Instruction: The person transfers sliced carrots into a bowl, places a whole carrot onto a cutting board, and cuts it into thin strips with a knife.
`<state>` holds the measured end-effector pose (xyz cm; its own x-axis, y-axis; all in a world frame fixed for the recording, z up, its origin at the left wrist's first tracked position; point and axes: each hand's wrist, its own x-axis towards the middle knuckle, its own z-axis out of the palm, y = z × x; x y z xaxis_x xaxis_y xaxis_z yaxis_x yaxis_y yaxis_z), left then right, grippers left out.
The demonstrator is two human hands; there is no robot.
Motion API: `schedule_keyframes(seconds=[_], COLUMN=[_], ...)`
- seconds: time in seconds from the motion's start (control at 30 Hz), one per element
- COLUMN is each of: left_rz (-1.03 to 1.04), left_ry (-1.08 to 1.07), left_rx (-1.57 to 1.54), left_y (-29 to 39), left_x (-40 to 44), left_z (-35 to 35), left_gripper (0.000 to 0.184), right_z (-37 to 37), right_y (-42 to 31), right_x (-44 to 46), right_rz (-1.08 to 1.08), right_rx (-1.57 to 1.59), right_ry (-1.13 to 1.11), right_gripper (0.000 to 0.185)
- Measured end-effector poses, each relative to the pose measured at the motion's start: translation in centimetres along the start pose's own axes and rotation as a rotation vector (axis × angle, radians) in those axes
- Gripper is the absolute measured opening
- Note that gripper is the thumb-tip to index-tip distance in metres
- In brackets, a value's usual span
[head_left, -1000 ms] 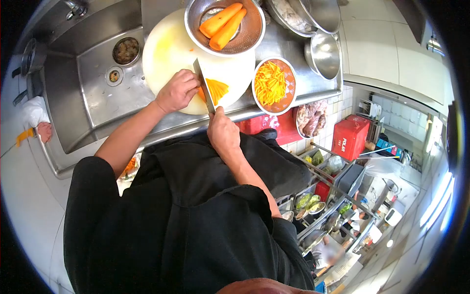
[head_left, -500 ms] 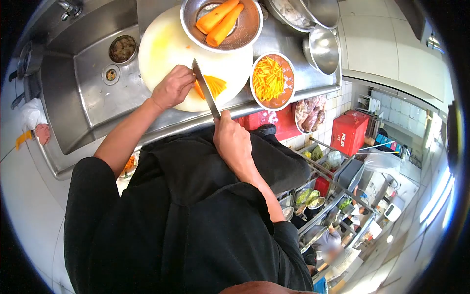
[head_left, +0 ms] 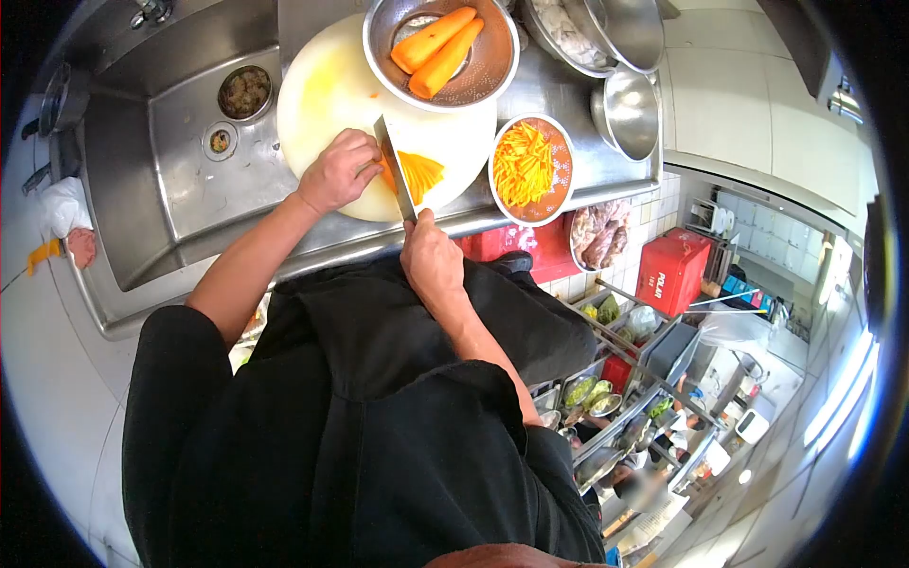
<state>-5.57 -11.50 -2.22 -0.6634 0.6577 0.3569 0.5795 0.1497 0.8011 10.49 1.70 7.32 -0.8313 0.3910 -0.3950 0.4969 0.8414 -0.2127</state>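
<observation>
My right hand (head_left: 434, 260) is wrapped round the handle of a kitchen knife (head_left: 396, 168), whose long blade lies across the round white cutting board (head_left: 308, 123). Sliced carrot (head_left: 419, 177) fans out on the blade's right side. On its left side, my left hand (head_left: 339, 170) presses curled fingers on a carrot piece (head_left: 387, 177), mostly hidden by the fingers and blade. Two whole peeled carrots (head_left: 445, 64) rest in a perforated metal bowl (head_left: 381, 57) on the board's far edge. To the right, a smaller colander (head_left: 559, 185) holds carrot strips (head_left: 524, 166).
A steel sink (head_left: 128, 204) with a small bowl (head_left: 245, 93) in it lies to the left. Several metal bowls (head_left: 629, 114) stand at the back right. Below the counter's edge are a bowl of raw meat (head_left: 598, 237) and a red box (head_left: 674, 272). Another person is at lower right.
The view has shifted slightly. My right hand and the knife's handle end have moved a little left, so the blade is steeper across the board. My left hand stays beside the blade.
</observation>
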Motion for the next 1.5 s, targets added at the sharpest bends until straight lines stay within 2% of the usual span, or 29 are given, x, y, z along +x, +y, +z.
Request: schedule_keyframes(seconds=[0.37,0.57,0.77,0.97,1.17,1.5], left_rz=[0.078,0.093,0.054,-0.033,-0.049,0.006], left_ry=[-0.015,-0.011,0.015,0.074,0.019,0.036], left_rx=[0.025,0.014,0.007,-0.003,0.055,0.084], left_y=[0.4,0.4,0.5,-0.7,-0.7,-0.3], left_x=[0.2,0.3,0.3,-0.2,-0.2,0.0], left_z=[-0.2,-0.2,0.0,0.7,0.3,0.1], left_gripper=[0.014,0.015,0.013,0.008,0.009,0.01], right_z=[-5.7,-4.5,0.3,-0.2,-3.2,-5.5], right_y=[-1.2,-0.6,0.3,0.2,-0.4,-1.0], right_x=[-2.4,-2.8,-0.7,-0.8,-1.3,-2.6], right_rz=[-0.006,0.024,-0.004,0.006,-0.021,-0.027], right_rx=[-0.022,-0.047,-0.003,0.0,-0.049,-0.041], right_ry=[-0.063,-0.084,0.006,0.011,-0.001,-0.046], right_gripper=[0.02,0.022,0.022,0.022,0.022,0.023])
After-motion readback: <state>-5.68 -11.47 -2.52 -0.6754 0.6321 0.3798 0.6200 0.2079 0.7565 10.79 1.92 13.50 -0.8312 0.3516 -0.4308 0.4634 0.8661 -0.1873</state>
